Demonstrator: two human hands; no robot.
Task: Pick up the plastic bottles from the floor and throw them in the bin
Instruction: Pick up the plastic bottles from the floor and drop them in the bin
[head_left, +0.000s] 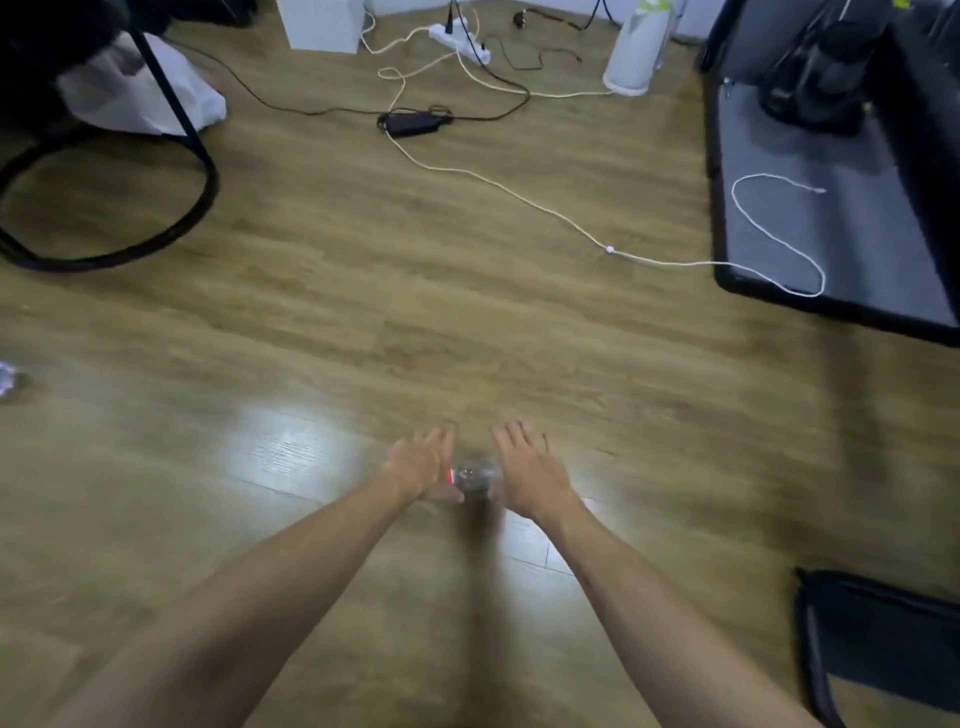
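Observation:
A clear plastic bottle (471, 479) with a red cap lies on the wooden floor between my two hands. My left hand (422, 463) is at its cap end, fingers spread, thumb touching or nearly touching the bottle. My right hand (525, 474) is at the other end with its fingers apart. Neither hand has closed around it. Another crumpled clear plastic item (8, 382), possibly a second bottle, lies at the far left edge. No bin is clearly identifiable.
Cables and a power strip (460, 37) cross the floor ahead, with a black adapter (414, 122). A black chair base (111, 208) and white bag (140, 88) are at left. A black-framed mat (810, 208) is at right, a dark case (883, 644) at lower right.

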